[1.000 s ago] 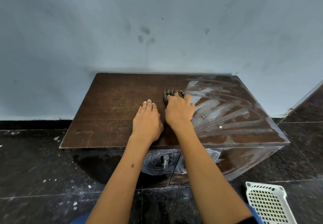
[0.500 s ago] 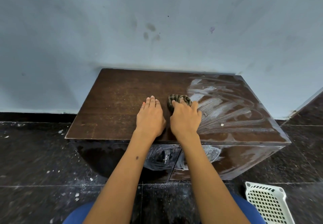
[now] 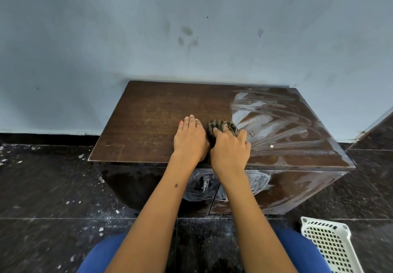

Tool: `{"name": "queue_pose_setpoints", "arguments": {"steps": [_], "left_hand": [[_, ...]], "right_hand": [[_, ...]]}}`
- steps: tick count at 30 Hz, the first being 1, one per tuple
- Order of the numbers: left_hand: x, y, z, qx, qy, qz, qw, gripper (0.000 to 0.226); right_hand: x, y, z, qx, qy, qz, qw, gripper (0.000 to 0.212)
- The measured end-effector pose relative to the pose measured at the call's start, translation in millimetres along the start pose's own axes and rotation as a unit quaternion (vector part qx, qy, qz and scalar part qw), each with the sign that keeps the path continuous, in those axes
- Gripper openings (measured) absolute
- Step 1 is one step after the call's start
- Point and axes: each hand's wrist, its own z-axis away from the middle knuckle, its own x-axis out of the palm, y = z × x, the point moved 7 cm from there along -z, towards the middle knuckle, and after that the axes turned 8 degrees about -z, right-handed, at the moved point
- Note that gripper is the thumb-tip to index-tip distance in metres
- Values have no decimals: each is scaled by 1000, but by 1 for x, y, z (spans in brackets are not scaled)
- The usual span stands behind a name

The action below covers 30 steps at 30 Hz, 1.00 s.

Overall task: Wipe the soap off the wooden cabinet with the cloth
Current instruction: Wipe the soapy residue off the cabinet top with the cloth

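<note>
A low dark wooden cabinet stands against the pale blue wall. White soap streaks cover the right half of its top and smear its front doors; the left half is bare wood. My right hand grips a bunched, dark striped cloth and presses it on the top at the left edge of the soap. My left hand rests flat on the bare wood just left of the cloth, fingers straight.
A white perforated plastic basket sits on the dark tiled floor at the lower right. White flecks litter the floor on the left. A small white crumb lies in the soap. My blue-clad knees show at the bottom.
My right hand has drawn the cloth a little nearer to me and rightward, into the edge of the soap. The left hand has stayed flat. The camera has shifted.
</note>
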Motion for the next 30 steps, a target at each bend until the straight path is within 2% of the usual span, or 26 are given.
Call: {"name": "queue_pose_setpoints", "arguments": {"steps": [4, 12, 19, 26, 30], "left_hand": [[3, -1, 4, 5, 0, -7, 1000, 57], [4, -1, 3, 3, 6, -3, 1000, 57], [4, 0, 4, 2, 1, -13, 1000, 58], [3, 2, 2, -3, -8, -16, 1000, 60], [3, 1, 1, -4, -12, -21, 1000, 59]], "right_hand": [[-1, -5, -13, -7, -15, -3, 1000, 35], [-2, 8, 23, -25, -11, 6, 1000, 50], [-2, -1, -2, -18, -15, 6, 1000, 42], [-4, 9, 37, -18, -4, 8, 1000, 47], [-5, 7, 33, -11, -3, -2, 1000, 40]]}}
